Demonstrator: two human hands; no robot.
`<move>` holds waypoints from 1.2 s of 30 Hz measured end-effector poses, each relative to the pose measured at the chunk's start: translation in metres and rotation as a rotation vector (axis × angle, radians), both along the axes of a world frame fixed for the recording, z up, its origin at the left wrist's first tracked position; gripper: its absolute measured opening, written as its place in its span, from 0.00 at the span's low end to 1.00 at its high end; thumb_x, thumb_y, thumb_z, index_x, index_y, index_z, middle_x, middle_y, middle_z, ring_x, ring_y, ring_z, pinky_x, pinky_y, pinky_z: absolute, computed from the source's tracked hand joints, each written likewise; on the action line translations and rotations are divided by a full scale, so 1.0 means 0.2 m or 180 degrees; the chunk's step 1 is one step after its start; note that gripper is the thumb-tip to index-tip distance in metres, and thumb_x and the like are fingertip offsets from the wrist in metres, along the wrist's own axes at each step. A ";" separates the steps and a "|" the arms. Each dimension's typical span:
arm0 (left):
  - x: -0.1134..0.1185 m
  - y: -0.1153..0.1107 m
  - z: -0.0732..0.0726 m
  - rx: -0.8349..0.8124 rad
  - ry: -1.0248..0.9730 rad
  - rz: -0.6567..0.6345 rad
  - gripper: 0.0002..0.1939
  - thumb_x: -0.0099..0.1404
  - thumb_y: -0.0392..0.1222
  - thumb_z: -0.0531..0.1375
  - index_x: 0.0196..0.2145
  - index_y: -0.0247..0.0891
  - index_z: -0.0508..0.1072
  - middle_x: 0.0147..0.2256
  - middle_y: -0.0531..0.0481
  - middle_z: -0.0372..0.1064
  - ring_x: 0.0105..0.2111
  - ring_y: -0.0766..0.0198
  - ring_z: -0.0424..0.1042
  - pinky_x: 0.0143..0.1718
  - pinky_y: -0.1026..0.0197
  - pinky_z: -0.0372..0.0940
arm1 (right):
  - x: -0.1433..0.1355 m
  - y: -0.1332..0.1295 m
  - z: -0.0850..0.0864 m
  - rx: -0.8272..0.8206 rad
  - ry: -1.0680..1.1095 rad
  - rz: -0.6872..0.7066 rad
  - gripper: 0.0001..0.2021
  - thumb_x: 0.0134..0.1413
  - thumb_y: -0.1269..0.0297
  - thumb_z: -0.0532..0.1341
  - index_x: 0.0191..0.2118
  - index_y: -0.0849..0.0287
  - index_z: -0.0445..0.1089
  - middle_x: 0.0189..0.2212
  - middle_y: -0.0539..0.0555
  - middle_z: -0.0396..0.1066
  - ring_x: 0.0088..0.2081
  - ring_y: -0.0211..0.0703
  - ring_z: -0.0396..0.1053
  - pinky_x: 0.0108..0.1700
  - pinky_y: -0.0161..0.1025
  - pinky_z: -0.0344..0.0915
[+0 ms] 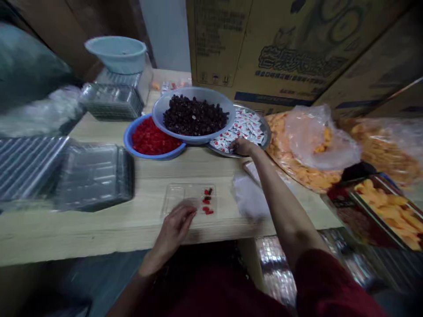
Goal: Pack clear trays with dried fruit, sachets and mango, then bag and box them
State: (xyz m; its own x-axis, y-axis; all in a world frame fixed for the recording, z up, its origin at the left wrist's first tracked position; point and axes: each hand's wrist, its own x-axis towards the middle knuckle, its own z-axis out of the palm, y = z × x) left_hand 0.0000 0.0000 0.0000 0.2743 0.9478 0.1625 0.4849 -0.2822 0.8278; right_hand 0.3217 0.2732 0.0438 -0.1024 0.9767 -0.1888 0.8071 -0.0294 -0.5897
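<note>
A clear plastic tray (190,190) lies on the wooden table, with red and dark pieces (207,199) in its right-hand part. My left hand (179,220) is over the tray's front edge, fingers drawn together; whatever they may hold is too small to make out. My right hand (242,146) reaches into a round metal dish of small white and red packets (247,125), its fingertips down among them and partly hidden. Beside the dish, a bowl of dark dried fruit (194,115) overlaps a blue bowl of red pieces (155,137).
Stacked clear trays (94,174) stand at the left, with more (112,100) behind. A pale blue basin (117,55) sits at the back. Bagged orange dried food (304,149) and an open box (393,211) occupy the right. Cardboard boxes (264,53) rise behind the table.
</note>
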 end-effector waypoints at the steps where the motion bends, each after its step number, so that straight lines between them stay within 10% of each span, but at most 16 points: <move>1: -0.01 0.00 0.00 -0.0010 0.0002 0.0031 0.08 0.73 0.41 0.57 0.43 0.40 0.76 0.41 0.48 0.76 0.43 0.61 0.77 0.46 0.60 0.69 | 0.00 0.00 -0.01 0.0048 0.0006 -0.0044 0.11 0.35 0.84 0.64 0.21 0.59 0.74 0.20 0.46 0.70 0.28 0.38 0.66 0.35 0.32 0.62; 9: -0.03 0.07 0.00 -0.0196 -0.0271 0.0382 0.09 0.72 0.45 0.59 0.41 0.40 0.78 0.40 0.48 0.77 0.41 0.60 0.76 0.45 0.60 0.68 | 0.11 -0.14 0.04 0.0989 0.0825 -0.0855 0.09 0.53 0.63 0.64 0.25 0.59 0.69 0.22 0.48 0.66 0.25 0.36 0.61 0.30 0.33 0.59; 12: 0.03 0.13 0.08 -0.0332 -0.0706 0.0635 0.10 0.71 0.47 0.61 0.42 0.40 0.77 0.39 0.48 0.76 0.41 0.61 0.75 0.45 0.60 0.67 | 0.03 -0.37 0.11 0.1181 0.2096 -0.0893 0.13 0.50 0.55 0.69 0.26 0.58 0.69 0.20 0.46 0.64 0.22 0.34 0.58 0.26 0.33 0.57; 17: 0.19 0.20 0.22 -0.0780 -0.1745 0.0595 0.18 0.67 0.50 0.65 0.50 0.39 0.73 0.43 0.47 0.75 0.34 0.66 0.72 0.33 0.64 0.67 | -0.38 -0.91 0.08 0.0023 0.2969 -0.0151 0.18 0.52 0.46 0.70 0.30 0.56 0.71 0.20 0.46 0.67 0.19 0.32 0.59 0.21 0.31 0.56; 22: 0.15 0.18 0.18 -0.0982 -0.1351 0.0418 0.12 0.64 0.49 0.66 0.33 0.36 0.74 0.27 0.53 0.68 0.26 0.69 0.64 0.27 0.66 0.59 | -0.63 -1.21 -0.08 -0.0550 0.3645 -0.0486 0.19 0.46 0.45 0.73 0.31 0.55 0.71 0.26 0.47 0.72 0.27 0.36 0.70 0.31 0.36 0.73; 28: -0.05 0.28 0.14 -0.0339 -0.0872 0.1047 0.10 0.67 0.47 0.63 0.39 0.37 0.76 0.31 0.51 0.74 0.28 0.66 0.69 0.33 0.63 0.63 | -0.52 -1.30 -0.13 -0.0407 0.3549 -0.0609 0.16 0.48 0.49 0.73 0.36 0.54 0.80 0.42 0.54 0.77 0.45 0.46 0.75 0.48 0.44 0.77; 36: 0.02 0.49 0.03 0.0278 0.0918 -0.0257 0.07 0.67 0.36 0.59 0.37 0.38 0.78 0.38 0.45 0.75 0.43 0.54 0.72 0.50 0.51 0.66 | -0.48 -1.36 -0.17 -0.0055 0.3207 -0.0898 0.12 0.49 0.54 0.73 0.40 0.51 0.82 0.41 0.53 0.80 0.36 0.44 0.75 0.39 0.41 0.74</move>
State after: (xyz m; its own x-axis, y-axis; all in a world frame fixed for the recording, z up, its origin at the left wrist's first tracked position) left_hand 0.0047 0.0989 0.0060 0.3948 0.9070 0.1469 0.6694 -0.3934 0.6302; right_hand 0.2261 0.0020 0.0095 0.0111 0.9876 -0.1568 -0.0951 -0.1550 -0.9833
